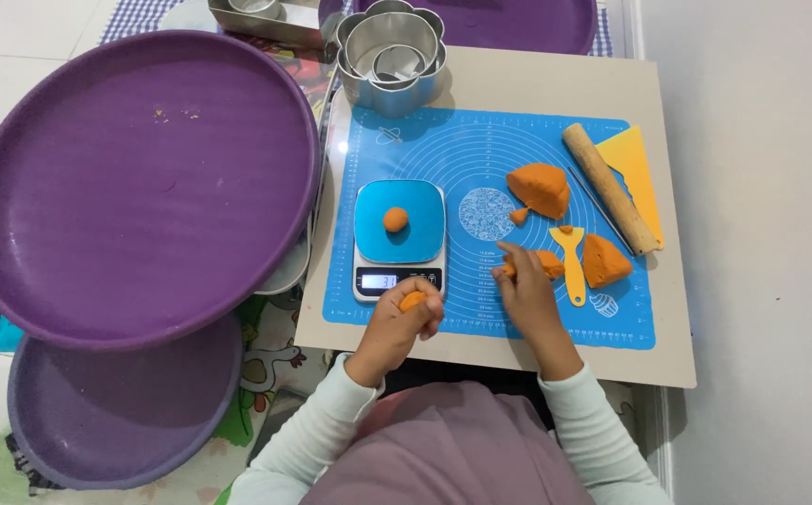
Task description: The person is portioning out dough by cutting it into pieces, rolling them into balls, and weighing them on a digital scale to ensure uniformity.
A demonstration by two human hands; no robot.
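On the near edge of the blue mat (518, 150), the left hand (404, 313) curls its fingers around a small orange dough piece (413, 300) beside the scale (399, 238), which carries a dough ball (395, 219). The right hand (525, 281) pinches a dough lump (546, 265). Purple trays (144, 187) lie left of the worktop (555, 79).

We are looking down on a low beige table (555, 89) standing over a pale tiled floor (13, 56). We are seeing a plain grey surface (761, 234) lying to the right, a checked blue cloth (130, 17) and a colourful printed mat (270, 360) spreading left, everything sitting in even, soft light.
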